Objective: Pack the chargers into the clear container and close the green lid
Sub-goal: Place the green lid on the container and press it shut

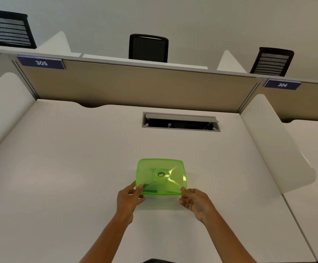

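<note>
A translucent green lid (161, 176) covers the container in the middle of the white desk (69, 168). My left hand (129, 199) pinches the lid's near left corner, thumb on top. My right hand (195, 202) grips the near right corner the same way. The clear container under the lid is almost fully hidden. Its contents and any chargers cannot be made out through the green plastic.
An open grey cable hatch (181, 122) is set into the desk behind the container. A beige partition (135, 86) with signs 305 and 304 closes off the back. White side dividers (275, 145) flank the desk. Black chairs (148, 48) stand beyond.
</note>
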